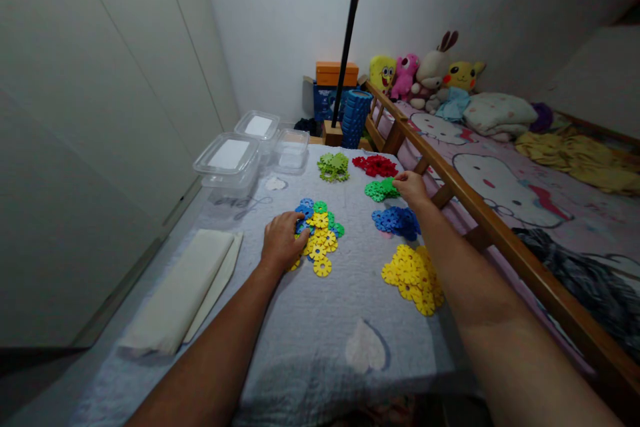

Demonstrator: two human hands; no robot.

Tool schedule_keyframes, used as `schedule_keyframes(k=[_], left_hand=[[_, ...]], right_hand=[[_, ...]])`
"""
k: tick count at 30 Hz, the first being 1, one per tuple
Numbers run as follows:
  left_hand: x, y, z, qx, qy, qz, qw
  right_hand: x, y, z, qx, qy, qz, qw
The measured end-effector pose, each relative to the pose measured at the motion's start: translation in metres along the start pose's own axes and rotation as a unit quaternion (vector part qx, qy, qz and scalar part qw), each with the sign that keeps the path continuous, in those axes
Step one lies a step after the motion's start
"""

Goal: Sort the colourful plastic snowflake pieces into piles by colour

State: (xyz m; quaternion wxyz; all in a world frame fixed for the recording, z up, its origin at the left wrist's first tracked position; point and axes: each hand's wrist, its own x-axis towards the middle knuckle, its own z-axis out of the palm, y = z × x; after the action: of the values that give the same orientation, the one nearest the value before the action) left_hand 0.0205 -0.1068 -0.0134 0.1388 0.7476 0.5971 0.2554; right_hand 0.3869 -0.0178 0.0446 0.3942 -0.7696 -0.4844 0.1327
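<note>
My left hand (285, 240) rests at the left side of a mixed pile of yellow, blue and green notched plastic discs (323, 240). Its thumb and fingers are apart, touching the discs. Over at the right, my right hand (411, 188) has its fingertips pinched together at the edge of a green disc pile (381, 189); what lies between them is hidden. Nearer to me on that side are a blue disc pile (396, 221) and a yellow disc pile (414, 277). Red pieces (376, 165) and lime-green pieces (333, 167) lie behind.
Clear lidded plastic boxes (227, 157) stand at the back left of the cloth-covered table (350, 300). A folded cream cloth (180, 290) lies at the left. Along the right runs a wooden bed rail (465, 213). A black pole (349, 33) rises behind the table.
</note>
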Motion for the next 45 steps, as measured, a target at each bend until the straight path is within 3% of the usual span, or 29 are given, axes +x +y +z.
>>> schedule_keyframes(k=[8, 16, 22, 26, 29, 34, 39, 45], left_hand=[[0.000, -0.003, 0.003, 0.001, -0.002, 0.001, 1.000], [0.000, -0.002, 0.002, 0.000, -0.001, 0.001, 1.000], [0.000, -0.001, 0.001, -0.002, -0.005, 0.003, 1.000], [0.000, -0.001, 0.001, -0.006, -0.006, 0.001, 1.000], [0.000, -0.002, 0.001, -0.008, -0.003, 0.003, 1.000], [-0.001, -0.002, 0.000, -0.016, -0.006, 0.010, 1.000], [-0.002, -0.003, 0.000, -0.024, -0.014, 0.026, 0.999], [-0.001, -0.005, 0.003, -0.044, 0.001, 0.020, 0.999]], right_hand=[[0.014, 0.006, 0.023, -0.091, 0.032, 0.030, 0.995], [0.011, 0.012, 0.029, -0.175, 0.033, 0.024, 0.984], [0.005, 0.009, 0.026, -0.182, 0.033, 0.012, 0.983], [-0.012, -0.006, 0.029, -0.148, 0.032, -0.043, 0.988], [-0.037, -0.024, 0.042, -0.117, -0.019, -0.097, 0.988], [-0.095, -0.055, 0.088, -0.080, -0.190, -0.192, 0.960], [-0.131, -0.074, 0.125, -0.132, -0.241, -0.251, 0.928], [-0.139, -0.085, 0.129, -0.161, -0.277, -0.260, 0.911]])
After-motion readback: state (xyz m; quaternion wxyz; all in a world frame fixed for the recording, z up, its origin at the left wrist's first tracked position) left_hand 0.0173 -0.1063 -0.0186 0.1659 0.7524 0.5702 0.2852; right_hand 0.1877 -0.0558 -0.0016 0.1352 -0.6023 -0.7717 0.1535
